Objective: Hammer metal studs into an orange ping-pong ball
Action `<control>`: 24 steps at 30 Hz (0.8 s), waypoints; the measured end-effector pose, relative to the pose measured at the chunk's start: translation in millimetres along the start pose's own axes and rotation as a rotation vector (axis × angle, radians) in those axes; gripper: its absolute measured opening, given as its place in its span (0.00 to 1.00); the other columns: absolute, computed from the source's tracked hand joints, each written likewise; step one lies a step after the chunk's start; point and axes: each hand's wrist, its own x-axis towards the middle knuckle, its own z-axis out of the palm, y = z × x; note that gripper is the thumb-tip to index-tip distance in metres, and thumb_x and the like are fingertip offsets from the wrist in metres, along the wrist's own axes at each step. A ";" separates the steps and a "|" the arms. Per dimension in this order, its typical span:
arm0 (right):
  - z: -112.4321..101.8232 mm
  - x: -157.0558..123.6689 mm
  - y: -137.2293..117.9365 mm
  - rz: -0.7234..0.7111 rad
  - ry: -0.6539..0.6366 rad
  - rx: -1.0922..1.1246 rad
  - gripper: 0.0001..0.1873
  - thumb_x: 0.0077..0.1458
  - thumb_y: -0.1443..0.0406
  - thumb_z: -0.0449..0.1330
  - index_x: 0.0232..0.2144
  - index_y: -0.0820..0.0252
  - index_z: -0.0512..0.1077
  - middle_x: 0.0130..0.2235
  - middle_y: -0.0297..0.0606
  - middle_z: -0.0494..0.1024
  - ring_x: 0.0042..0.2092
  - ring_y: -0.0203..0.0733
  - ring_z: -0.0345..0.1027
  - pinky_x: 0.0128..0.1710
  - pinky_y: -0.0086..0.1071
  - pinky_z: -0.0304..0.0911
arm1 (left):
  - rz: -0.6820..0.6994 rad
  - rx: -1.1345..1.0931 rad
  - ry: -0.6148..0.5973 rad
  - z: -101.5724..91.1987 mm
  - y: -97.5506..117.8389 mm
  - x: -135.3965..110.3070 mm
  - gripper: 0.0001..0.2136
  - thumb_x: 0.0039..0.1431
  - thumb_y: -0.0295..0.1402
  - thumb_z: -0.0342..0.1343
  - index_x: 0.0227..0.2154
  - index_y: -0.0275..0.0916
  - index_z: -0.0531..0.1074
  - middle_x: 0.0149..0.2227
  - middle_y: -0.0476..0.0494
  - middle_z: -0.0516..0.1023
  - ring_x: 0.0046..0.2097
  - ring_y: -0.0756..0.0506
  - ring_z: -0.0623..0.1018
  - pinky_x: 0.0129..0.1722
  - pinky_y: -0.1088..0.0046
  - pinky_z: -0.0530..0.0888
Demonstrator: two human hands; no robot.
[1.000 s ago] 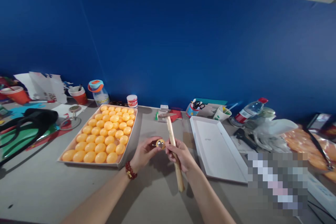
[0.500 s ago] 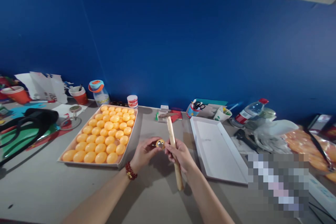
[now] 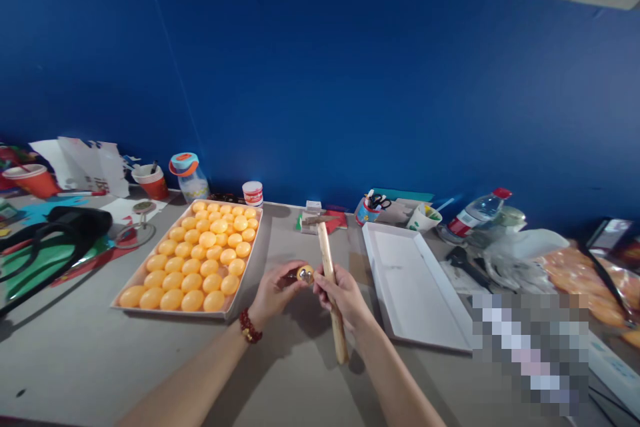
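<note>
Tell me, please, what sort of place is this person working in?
Probably a craft or hobby workbench against a blue wall. A tray of orange balls, a cup of scissors and pens and cut paper scraps crowd it; the right hand holds a small hammer.

1 head-worn view looks forward and down, close over the table (image 3: 75, 360), facing the blue wall (image 3: 350, 93) behind the tray of orange balls (image 3: 170, 313), which lies left of centre.

Even bright light, soft shadows, slight blur, edges bent.
</note>
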 end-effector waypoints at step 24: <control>9.6 -0.9 6.3 -0.059 0.033 0.080 0.19 0.45 0.56 0.68 0.30 0.59 0.65 0.21 0.27 0.68 0.20 0.27 0.55 0.15 0.19 0.50 | -0.008 0.046 0.095 3.6 0.0 -4.7 0.17 0.53 0.37 0.61 0.46 0.39 0.73 0.44 0.40 0.79 0.43 0.42 0.80 0.42 0.66 0.79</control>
